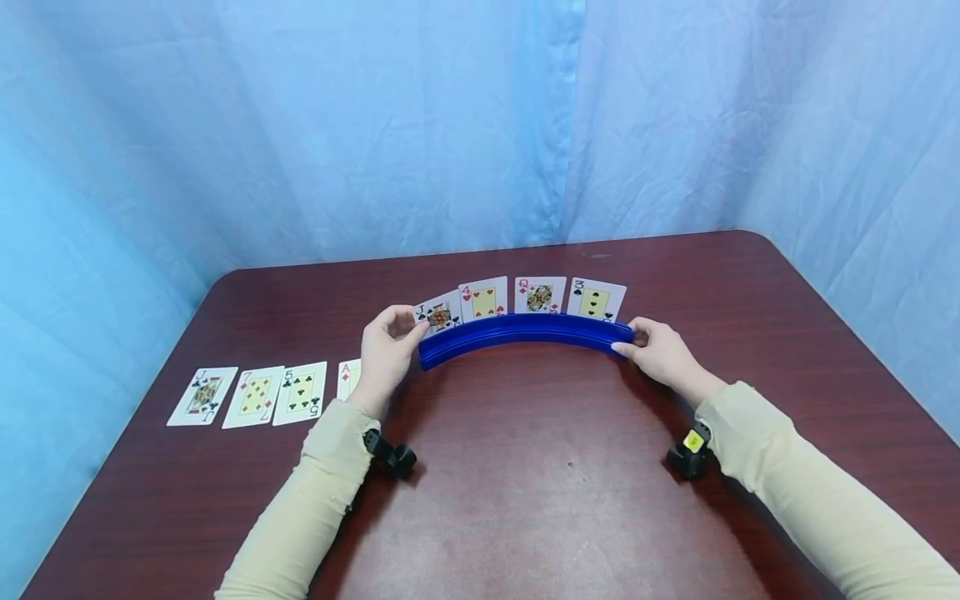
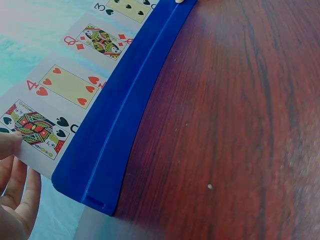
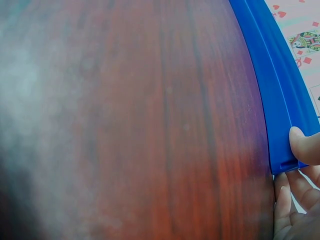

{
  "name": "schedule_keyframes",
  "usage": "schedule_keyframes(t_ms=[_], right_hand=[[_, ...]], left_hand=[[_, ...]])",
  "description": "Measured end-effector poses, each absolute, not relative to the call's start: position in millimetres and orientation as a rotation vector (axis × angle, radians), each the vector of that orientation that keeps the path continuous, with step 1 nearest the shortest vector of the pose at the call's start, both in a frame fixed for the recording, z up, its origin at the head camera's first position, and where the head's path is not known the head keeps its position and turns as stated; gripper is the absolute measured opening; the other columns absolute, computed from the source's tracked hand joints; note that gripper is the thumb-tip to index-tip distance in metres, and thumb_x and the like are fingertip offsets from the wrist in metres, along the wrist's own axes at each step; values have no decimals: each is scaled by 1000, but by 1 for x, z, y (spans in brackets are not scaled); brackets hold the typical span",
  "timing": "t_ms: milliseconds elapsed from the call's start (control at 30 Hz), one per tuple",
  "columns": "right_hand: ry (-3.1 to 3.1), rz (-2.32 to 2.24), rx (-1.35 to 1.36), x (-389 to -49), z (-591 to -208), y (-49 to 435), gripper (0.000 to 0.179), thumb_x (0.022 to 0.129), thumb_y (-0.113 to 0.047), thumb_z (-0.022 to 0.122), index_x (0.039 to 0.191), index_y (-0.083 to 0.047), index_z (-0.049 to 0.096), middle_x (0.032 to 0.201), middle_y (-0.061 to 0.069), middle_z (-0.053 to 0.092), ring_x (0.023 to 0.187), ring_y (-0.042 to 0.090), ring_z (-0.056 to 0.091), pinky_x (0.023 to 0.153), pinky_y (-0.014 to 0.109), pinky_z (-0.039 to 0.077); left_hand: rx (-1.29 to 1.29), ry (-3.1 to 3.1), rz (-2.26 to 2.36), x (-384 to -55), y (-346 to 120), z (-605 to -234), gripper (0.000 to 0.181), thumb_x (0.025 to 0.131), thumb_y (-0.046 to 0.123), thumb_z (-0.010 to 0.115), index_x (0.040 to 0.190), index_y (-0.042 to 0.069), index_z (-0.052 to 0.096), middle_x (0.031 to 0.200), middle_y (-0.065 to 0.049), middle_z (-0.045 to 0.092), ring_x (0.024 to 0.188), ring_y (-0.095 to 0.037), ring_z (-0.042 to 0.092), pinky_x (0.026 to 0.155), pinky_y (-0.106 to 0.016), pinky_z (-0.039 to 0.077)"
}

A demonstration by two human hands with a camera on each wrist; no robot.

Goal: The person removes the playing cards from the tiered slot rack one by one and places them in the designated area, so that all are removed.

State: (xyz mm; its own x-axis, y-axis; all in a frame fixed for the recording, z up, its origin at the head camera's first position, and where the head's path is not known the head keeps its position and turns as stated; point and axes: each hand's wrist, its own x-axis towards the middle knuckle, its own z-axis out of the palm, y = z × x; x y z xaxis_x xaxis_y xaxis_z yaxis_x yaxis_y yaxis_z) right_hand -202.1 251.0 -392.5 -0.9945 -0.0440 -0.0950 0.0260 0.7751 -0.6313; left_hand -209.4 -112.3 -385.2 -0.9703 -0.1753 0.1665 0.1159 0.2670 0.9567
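A curved blue card holder stands on the table with several playing cards upright in its slot. From left to right they are a jack of spades, a four of hearts, a queen of diamonds and a three of spades. My left hand pinches the jack of spades by its left edge, thumb on the face, fingers behind. At the holder's other end, my right hand grips the blue rim, with the thumb on the front and the fingers at the end and underneath.
On the table's left lie a jack of clubs, a seven of diamonds, a five of clubs and an ace of diamonds, which my left hand partly covers. Light blue curtains surround the dark wooden table.
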Motion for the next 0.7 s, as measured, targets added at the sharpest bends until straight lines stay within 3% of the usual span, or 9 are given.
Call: schedule_keyframes(t_ms=[433, 700], right_hand=[[2862, -1015, -11, -203, -394, 252, 19, 93, -19, 59, 96, 0, 53, 104, 25, 65, 85, 28, 56, 75, 36, 43], [2867, -1016, -15, -203, -395, 252, 19, 93, -18, 60, 96, -1, 53, 102, 24, 65, 83, 27, 56, 74, 35, 42]], left_hand=[[42, -2321, -1692, -210, -113, -385, 12, 87, 7, 67, 94, -2, 65, 89, -14, 64, 77, -11, 51, 72, -20, 44], [33, -2329, -1673, -211, -117, -383, 12, 88, 9, 66, 95, 0, 66, 92, -16, 65, 77, -12, 53, 70, -16, 45]])
